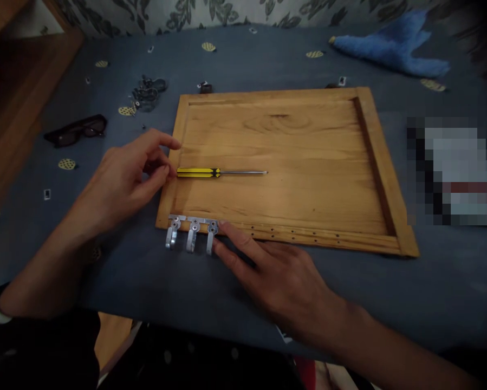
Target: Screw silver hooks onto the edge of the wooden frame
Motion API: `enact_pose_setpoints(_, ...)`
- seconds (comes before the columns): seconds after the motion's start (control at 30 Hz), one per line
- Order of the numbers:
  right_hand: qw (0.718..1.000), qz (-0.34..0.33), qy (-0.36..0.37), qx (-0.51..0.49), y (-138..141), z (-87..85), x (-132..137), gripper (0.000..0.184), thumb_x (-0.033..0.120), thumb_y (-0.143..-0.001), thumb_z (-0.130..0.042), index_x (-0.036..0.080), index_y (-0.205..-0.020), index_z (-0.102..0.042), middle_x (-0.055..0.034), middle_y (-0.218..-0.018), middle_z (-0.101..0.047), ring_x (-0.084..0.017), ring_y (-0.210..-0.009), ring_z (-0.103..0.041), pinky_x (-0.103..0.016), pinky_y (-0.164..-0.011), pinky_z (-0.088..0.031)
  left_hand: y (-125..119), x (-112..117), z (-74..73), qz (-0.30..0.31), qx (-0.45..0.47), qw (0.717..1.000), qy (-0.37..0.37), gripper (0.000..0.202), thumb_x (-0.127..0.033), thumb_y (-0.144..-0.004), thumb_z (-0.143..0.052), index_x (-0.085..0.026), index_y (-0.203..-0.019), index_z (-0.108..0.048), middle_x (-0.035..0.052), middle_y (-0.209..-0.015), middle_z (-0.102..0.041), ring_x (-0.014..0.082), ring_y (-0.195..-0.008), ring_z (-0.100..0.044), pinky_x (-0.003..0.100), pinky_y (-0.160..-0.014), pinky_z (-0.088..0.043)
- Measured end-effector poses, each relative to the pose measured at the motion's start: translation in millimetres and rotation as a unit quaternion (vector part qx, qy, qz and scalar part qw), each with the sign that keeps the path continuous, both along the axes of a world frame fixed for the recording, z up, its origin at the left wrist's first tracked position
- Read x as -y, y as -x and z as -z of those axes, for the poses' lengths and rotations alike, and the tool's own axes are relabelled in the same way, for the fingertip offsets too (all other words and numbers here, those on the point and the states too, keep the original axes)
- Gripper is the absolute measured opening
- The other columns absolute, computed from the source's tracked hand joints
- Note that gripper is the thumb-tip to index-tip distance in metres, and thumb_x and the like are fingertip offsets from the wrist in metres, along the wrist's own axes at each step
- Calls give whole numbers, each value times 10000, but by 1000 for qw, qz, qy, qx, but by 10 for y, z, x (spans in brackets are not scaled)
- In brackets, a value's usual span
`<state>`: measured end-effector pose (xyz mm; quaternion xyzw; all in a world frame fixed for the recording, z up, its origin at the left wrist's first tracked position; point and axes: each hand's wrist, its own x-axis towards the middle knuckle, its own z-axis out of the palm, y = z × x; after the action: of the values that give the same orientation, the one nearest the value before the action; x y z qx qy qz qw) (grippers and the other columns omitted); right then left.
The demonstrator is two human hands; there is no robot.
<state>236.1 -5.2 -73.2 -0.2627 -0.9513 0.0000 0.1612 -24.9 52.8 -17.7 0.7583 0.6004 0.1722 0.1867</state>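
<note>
A home: leaf-patterned wall (210,13), plush toy (389,46) (blue, fluffy) and sunglasses (78,130) on blue cloth (430,281)

Right of the wooden board (284,162), a pixelated patch (454,173) hides what lies there. At the board's left edge, whether the left hand (121,184) pinches anything is too small to tell.
</note>
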Motion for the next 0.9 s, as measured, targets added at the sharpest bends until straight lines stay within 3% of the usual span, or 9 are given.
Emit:
enact_pose_setpoints(0.17, 1000, -4, -10, 15, -2, -50, -29, 467, -12, -926, -354, 136, -1249, -657, -146, -1302, -673, -137, -712, -680, -274, -614, -573, -18, -5, -16, -7, -25, 1000, 6, 308, -318, -943, -476, -234, -1230, -544, -48, -921, -709, 100, -787, -599, 238, -665, -417)
enact_pose_setpoints(0.5, 1000, -3, -5, 26, 15, -99, -27, 453, -4, -947, -341, 134, -1223, -674, -150, -1281, -684, -141, -679, -697, -283, -579, -573, 24, -35, 37, -26, 24, 999, -4, 353, -406, -906, -536, -231, -1212, -561, -7, -937, -726, 165, -837, -643, 348, -778, -464)
enact_pose_setpoints(0.67, 1000, 2, -5, 24, 12, -85, -26, 448, 13, -958, -340, 146, -1228, -672, -137, -1312, -669, -138, -693, -691, -281, -589, -571, 34, -47, 55, -33, 14, 999, -36, 320, -343, -894, -549, -221, -1187, -594, -9, -894, -724, 146, -787, -646, 311, -735, -471)
enact_pose_setpoints(0.9, 1000, -14, -3, -1, -3, -15, -11, 496, -36, -865, -359, 107, -1251, -636, -170, -1331, -644, -171, -730, -682, -319, -612, -577, 190, -197, 197, -98, 3, 989, -112, 292, -219, -859, -497, -199, -1110, -645, -1, -838, -714, 129, -732, -653, 239, -604, -417)
